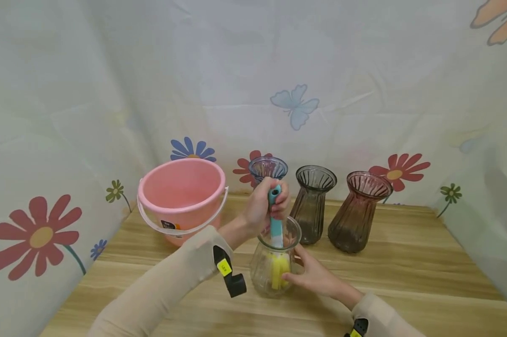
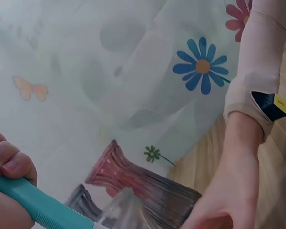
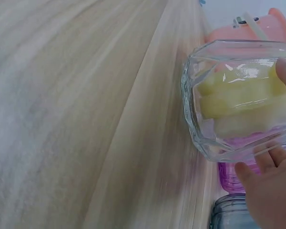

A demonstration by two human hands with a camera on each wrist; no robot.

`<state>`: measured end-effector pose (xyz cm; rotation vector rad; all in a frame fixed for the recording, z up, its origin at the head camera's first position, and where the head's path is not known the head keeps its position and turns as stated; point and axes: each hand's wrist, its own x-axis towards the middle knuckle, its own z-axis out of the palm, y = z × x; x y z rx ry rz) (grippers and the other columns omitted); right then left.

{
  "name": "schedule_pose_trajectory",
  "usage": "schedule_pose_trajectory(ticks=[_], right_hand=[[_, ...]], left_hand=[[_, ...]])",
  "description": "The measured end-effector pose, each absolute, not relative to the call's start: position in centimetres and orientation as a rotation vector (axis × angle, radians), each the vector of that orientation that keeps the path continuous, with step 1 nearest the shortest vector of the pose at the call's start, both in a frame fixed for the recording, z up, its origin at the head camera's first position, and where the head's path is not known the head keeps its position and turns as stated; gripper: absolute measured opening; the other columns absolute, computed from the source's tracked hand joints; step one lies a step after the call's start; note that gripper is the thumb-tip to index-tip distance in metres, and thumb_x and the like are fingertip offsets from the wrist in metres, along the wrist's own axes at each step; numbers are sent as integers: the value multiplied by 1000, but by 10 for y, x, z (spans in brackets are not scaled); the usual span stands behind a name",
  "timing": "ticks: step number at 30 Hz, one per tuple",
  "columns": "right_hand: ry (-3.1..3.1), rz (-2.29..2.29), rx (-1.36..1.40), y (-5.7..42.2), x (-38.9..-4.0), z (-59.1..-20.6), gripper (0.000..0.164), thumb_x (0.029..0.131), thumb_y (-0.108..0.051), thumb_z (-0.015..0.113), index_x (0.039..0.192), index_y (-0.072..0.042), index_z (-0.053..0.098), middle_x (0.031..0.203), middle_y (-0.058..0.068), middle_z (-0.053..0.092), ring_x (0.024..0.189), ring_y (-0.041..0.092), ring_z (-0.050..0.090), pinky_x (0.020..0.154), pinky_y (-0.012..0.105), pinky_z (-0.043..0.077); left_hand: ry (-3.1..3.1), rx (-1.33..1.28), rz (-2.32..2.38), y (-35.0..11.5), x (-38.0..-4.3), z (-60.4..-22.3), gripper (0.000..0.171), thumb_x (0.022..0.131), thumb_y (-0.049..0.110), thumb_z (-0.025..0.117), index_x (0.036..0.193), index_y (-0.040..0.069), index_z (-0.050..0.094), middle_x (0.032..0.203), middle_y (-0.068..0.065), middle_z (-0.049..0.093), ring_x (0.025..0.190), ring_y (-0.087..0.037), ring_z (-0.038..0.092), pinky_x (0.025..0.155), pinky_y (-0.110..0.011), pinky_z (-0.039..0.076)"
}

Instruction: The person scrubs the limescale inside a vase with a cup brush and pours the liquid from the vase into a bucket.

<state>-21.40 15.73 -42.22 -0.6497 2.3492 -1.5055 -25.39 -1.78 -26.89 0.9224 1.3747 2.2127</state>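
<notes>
In the head view, my left hand [image 1: 259, 208] grips the teal handle [image 1: 276, 228] of a sponge brush, fingers wrapped round it. The handle runs down through the mouth of a clear glass vase [image 1: 259, 276]. Inside the vase sits the brush's yellow sponge head [image 1: 280, 270], near the bottom. My right hand [image 1: 316, 276] holds the vase low on its right side, thumb in front and fingers behind. The right wrist view shows the sponge [image 3: 238, 98] through the glass, with the right hand [image 3: 274, 188] against the vase's side. The left wrist view shows the ridged teal handle [image 2: 52, 207].
A pink bucket [image 1: 179, 213] with a white handle stands at the back left. Behind the clear vase are a bluish-purple vase [image 1: 262, 169], a grey vase [image 1: 310, 210] and a reddish-brown vase [image 1: 354, 220]. All stand on a wood-grain table [image 1: 405, 271] before a flower-print cloth.
</notes>
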Motion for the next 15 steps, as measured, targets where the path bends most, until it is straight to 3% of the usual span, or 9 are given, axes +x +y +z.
schedule_pose_trajectory(ticks=[8,15], right_hand=[[2378,-1549,-658,153,-212,-423,88,83,-23,68,147,-13,8,147,17,23,134,37,25,105,52,27],[2414,-1544,-614,153,-211,-427,84,81,-18,69,144,-9,15,142,20,31,133,36,29,105,50,28]], left_hand=[[1331,1057,2235,-19,-255,-224,33,86,17,17,56,11,28,46,3,24,38,-11,19,40,-27,14],[1326,1125,2265,-27,-253,-180,36,89,19,17,56,13,31,46,5,25,39,-10,20,41,-26,16]])
